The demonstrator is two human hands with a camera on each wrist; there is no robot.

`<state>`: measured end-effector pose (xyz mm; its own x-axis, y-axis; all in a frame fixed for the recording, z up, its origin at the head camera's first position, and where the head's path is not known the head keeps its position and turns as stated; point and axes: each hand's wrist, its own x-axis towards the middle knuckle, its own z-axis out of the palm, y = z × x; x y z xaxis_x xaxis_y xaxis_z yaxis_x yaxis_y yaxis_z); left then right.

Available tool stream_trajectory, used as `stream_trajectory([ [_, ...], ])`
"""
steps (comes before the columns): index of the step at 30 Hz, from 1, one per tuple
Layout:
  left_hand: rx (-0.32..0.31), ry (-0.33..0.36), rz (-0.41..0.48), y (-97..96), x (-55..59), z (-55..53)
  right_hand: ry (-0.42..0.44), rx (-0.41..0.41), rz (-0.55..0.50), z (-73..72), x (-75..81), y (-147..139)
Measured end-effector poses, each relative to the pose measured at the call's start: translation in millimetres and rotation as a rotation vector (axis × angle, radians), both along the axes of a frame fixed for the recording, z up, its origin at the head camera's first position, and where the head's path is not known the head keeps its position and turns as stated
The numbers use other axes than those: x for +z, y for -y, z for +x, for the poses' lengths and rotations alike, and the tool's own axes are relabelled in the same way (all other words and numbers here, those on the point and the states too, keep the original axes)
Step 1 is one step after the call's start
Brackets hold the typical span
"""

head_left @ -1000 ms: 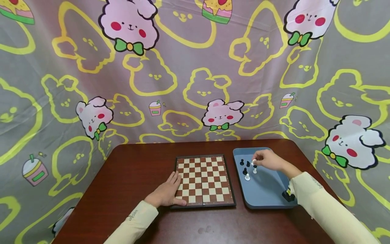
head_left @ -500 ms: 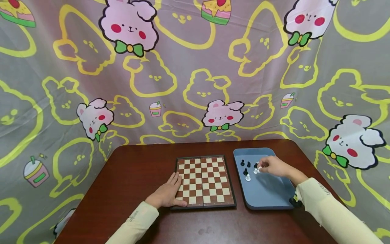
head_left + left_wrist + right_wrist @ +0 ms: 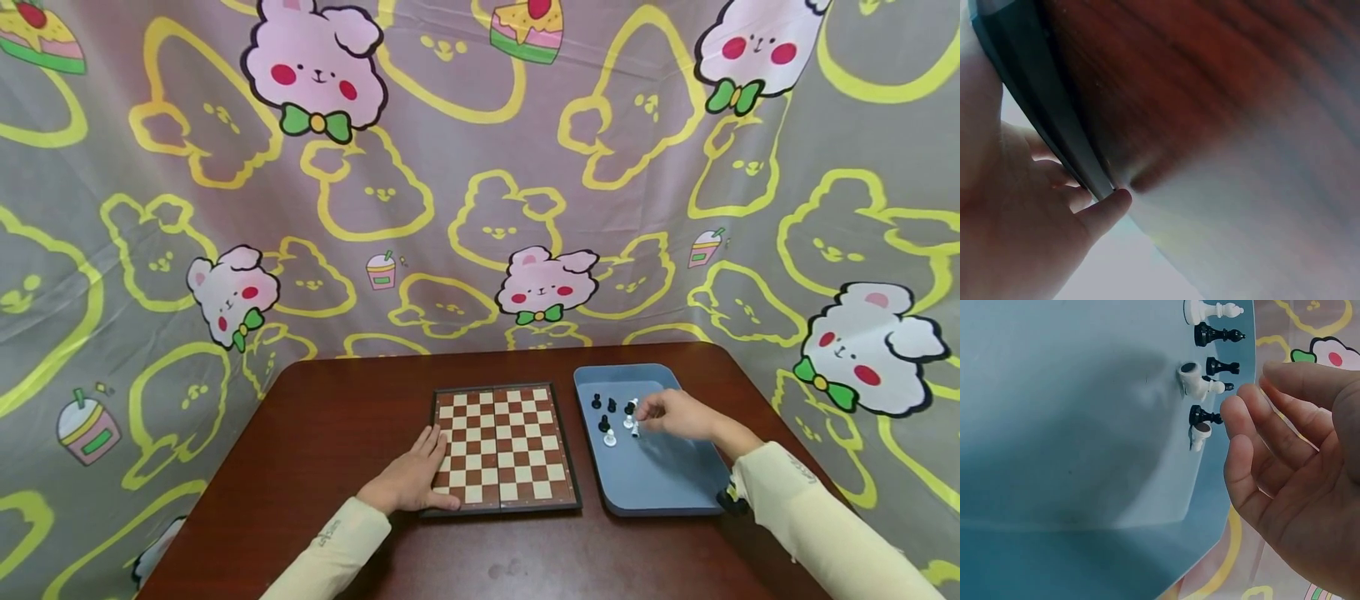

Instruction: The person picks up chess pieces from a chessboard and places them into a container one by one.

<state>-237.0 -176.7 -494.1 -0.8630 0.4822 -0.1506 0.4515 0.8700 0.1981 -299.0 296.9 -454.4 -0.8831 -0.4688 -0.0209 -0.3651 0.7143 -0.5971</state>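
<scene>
My left hand (image 3: 408, 475) rests at the left side of the brown-and-cream chessboard (image 3: 498, 450), fingers extended along its edge and thumb at the near corner. In the left wrist view, the thumb touches the board's dark edge (image 3: 1066, 106). Over the blue tray (image 3: 652, 483) hovers my right hand (image 3: 678, 414), its fingers loosely bent. The right wrist view shows nothing between its fingers and thumb. Just left of the fingertips are several chess pieces. A white piece (image 3: 1199, 434) lies tipped with its dark base showing; another white piece (image 3: 1191, 382) leans near a black rook (image 3: 1222, 366).
A black bishop (image 3: 1219, 334) and a white piece (image 3: 1213, 310) stand in the tray. More black pieces (image 3: 597, 401) are at its left side. The dark wooden table (image 3: 337, 408) meets a patterned cloth (image 3: 450, 208) behind.
My right hand has moved slightly right and nearer, and has let go of a white chess piece, which now lies in the tray. The left hand stays on the board's edge.
</scene>
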Motion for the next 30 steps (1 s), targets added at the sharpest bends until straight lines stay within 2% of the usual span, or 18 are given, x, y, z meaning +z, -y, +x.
stream_trajectory([
  [6,0.002,0.018,0.001,2.7,-2.3,2.2,-0.002,0.002,0.002,5.4,3.5,1],
  [10,-0.005,0.006,-0.005,3.4,-4.9,2.7,-0.016,-0.014,0.011,10.1,8.9,2],
  [15,-0.008,0.004,-0.008,3.2,-4.0,4.5,-0.058,-0.034,0.033,13.9,11.6,6],
  [21,-0.006,0.034,-0.011,1.2,9.9,5.5,-0.120,-0.082,0.082,21.2,10.4,18],
  [26,0.016,0.031,0.005,-2.8,23.1,-1.9,-0.168,-0.156,0.136,30.9,16.8,31],
  [30,0.043,-0.006,0.030,-10.6,37.2,-9.1,-0.262,-0.207,0.207,38.3,19.0,41],
])
